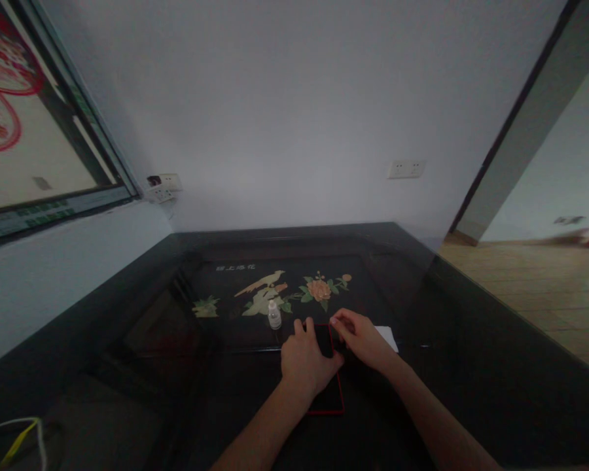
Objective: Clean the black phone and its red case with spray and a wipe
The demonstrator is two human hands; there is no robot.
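A dark phone with a red rim (330,399) lies flat on the black glass-topped table (471,366). My left hand (308,361) presses down on the phone, fingers spread over its upper half. My right hand (360,339) rests at the phone's top right corner, fingertips pinched together there; whether it holds anything small I cannot tell. A small clear dropper bottle with a white cap (274,315) stands upright just beyond my left hand. A white cloth or paper (389,337) lies on the table partly under my right hand.
The table has a bird-and-flower inlay (275,291) under the glass. White walls with power sockets (406,169) close the back. A window frame (53,196) runs along the left. Yellow and white cables (19,438) lie at the near left. A doorway to a wood floor (535,288) opens at right.
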